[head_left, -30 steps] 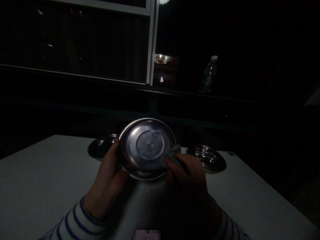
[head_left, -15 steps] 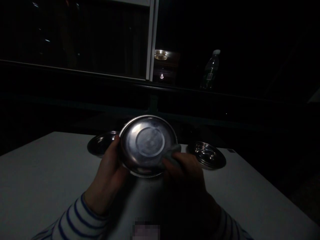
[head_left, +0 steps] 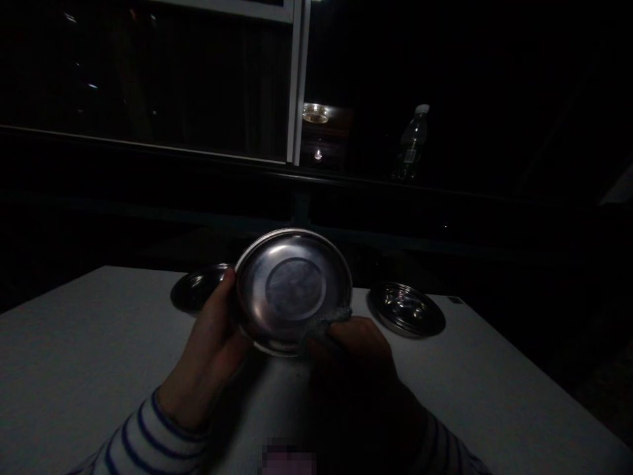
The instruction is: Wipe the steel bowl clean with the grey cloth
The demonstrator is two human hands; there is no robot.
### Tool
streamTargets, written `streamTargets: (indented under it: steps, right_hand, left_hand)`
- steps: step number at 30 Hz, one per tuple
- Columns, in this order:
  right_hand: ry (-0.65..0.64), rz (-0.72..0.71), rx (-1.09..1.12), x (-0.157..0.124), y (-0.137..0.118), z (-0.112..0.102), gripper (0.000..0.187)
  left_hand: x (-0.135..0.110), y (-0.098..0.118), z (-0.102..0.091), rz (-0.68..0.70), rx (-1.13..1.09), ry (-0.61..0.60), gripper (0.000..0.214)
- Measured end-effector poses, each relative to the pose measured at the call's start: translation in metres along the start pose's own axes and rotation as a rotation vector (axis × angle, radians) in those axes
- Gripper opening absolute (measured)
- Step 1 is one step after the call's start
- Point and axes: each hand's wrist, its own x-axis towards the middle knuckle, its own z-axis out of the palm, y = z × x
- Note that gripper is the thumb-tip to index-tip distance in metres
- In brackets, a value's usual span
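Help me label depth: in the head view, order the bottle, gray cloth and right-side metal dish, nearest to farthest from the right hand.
1. Gray cloth: in the right hand.
2. Right-side metal dish: on the table, beyond the hand, rightward.
3. Bottle: beyond the table, also rightward.

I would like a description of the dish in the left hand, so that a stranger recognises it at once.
Start at the white table and follow the striped sleeve to the left hand. That hand holds a round metal dish by its rim. Unlike the other dishes on the table to either side, this one shows its ringed underside.
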Motion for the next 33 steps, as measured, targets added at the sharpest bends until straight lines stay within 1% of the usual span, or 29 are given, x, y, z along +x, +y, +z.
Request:
streamTargets:
  steps: [2, 4, 5, 6, 9, 10, 11, 14, 16, 18, 20, 21, 22, 23, 26, 27, 29, 32, 33]
  right_hand:
    - [0.070, 0.083, -0.016, -0.001, 0.007, 0.000, 0.016]
    - [0.081, 0.188, -0.033, -0.002, 0.012, 0.000, 0.019]
    - [0.076, 0.204, -0.037, -0.002, 0.012, 0.000, 0.020]
    - [0.061, 0.188, -0.034, -0.002, 0.010, 0.001, 0.019]
    - [-0.006, 0.062, 0.008, -0.001, 0.001, 0.002, 0.016]
    - [-0.014, 0.049, 0.019, -0.001, 0.000, 0.002, 0.015]
    - [-0.007, 0.067, 0.023, -0.001, 0.001, 0.003, 0.015]
    - [0.065, 0.233, 0.018, -0.004, 0.010, 0.005, 0.018]
    - [0.076, 0.312, 0.025, -0.007, 0.015, 0.006, 0.020]
    - [0.071, 0.281, 0.035, -0.009, 0.013, 0.008, 0.019]
    - [0.055, 0.179, 0.049, -0.010, 0.007, 0.009, 0.017]
    - [0.045, 0.155, 0.057, -0.010, 0.005, 0.009, 0.017]
    - [0.042, 0.161, 0.062, -0.009, 0.004, 0.009, 0.017]
    - [0.044, 0.197, 0.064, -0.009, 0.005, 0.009, 0.017]
    - [0.076, 0.374, 0.075, -0.006, 0.013, 0.007, 0.017]
    - [0.080, 0.393, 0.084, -0.006, 0.015, 0.006, 0.017]
    - [0.079, 0.367, 0.099, -0.007, 0.014, 0.006, 0.017]
    - [0.058, 0.266, 0.139, -0.011, 0.006, 0.009, 0.016]
    - [0.051, 0.254, 0.150, -0.011, 0.004, 0.009, 0.016]
  left_hand:
    - [-0.001, 0.000, 0.000, -0.015, 0.026, -0.011, 0.015]
    - [-0.002, 0.000, 0.000, -0.021, 0.025, -0.003, 0.014]
    - [-0.002, 0.000, 0.000, -0.021, 0.016, 0.006, 0.013]
    - [-0.002, 0.000, 0.000, -0.019, 0.008, 0.011, 0.013]
    - [0.000, 0.001, 0.000, 0.005, -0.003, 0.005, 0.014]
    - [0.000, 0.001, 0.000, 0.007, 0.001, -0.002, 0.014]
    - [0.000, 0.001, -0.001, 0.005, 0.006, -0.005, 0.013]
    - [0.000, -0.001, -0.001, -0.026, 0.025, -0.014, 0.009]
    - [0.000, -0.001, -0.001, -0.037, 0.024, -0.008, 0.009]
    - [0.000, -0.001, -0.001, -0.023, 0.014, 0.004, 0.011]
    - [0.000, 0.000, -0.001, -0.007, 0.011, 0.025, 0.012]
    - [-0.001, 0.000, 0.000, -0.004, 0.015, 0.038, 0.013]
    - [-0.001, 0.000, 0.000, -0.006, 0.026, 0.046, 0.012]
    - [-0.002, -0.001, 0.000, -0.013, 0.039, 0.047, 0.012]
    - [-0.003, -0.004, 0.001, -0.051, 0.073, 0.025, 0.011]
    - [-0.003, -0.005, 0.001, -0.057, 0.074, 0.021, 0.011]
    - [-0.003, -0.005, 0.000, -0.042, 0.057, 0.026, 0.011]
    - [0.000, -0.003, -0.003, 0.003, 0.032, 0.032, 0.012]
    - [0.001, -0.003, -0.003, 0.011, 0.032, 0.031, 0.012]
